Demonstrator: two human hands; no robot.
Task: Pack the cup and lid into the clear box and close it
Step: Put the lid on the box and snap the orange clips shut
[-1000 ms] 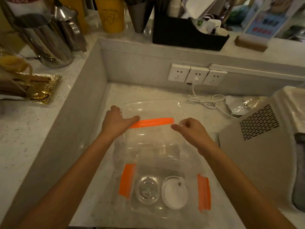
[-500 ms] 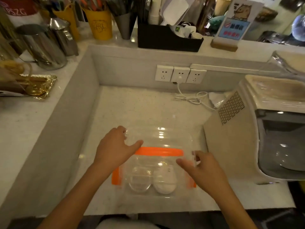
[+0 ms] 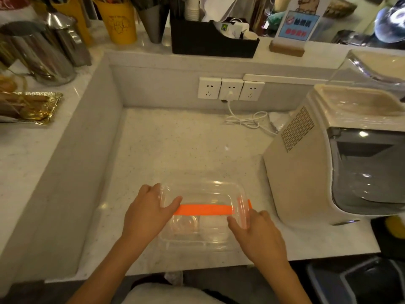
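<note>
The clear box [image 3: 217, 243] sits near the front edge of the lower counter. Its clear cover [image 3: 203, 191] with an orange clip strip [image 3: 203, 209] is tilted down over it. Through the plastic I see the clear cup [image 3: 186, 224] on the left and the white lid [image 3: 213, 229] on the right, both inside the box. My left hand [image 3: 151, 213] grips the cover's left edge, thumb on the orange strip. My right hand [image 3: 256, 231] holds the cover's right edge, beside an orange side clip [image 3: 249, 204].
A beige machine [image 3: 306, 172] stands close on the right. A white cable [image 3: 247, 120] runs from the wall sockets [image 3: 230, 88]. A raised ledge on the left carries metal jugs [image 3: 39, 55] and a gold tray [image 3: 32, 106]. A black organiser [image 3: 210, 40] and yellow cup [image 3: 120, 23] stand behind.
Both hands have swung the cover from upright at the back down toward me over the box. The cup and lid now lie beneath it. The view has pulled back.
</note>
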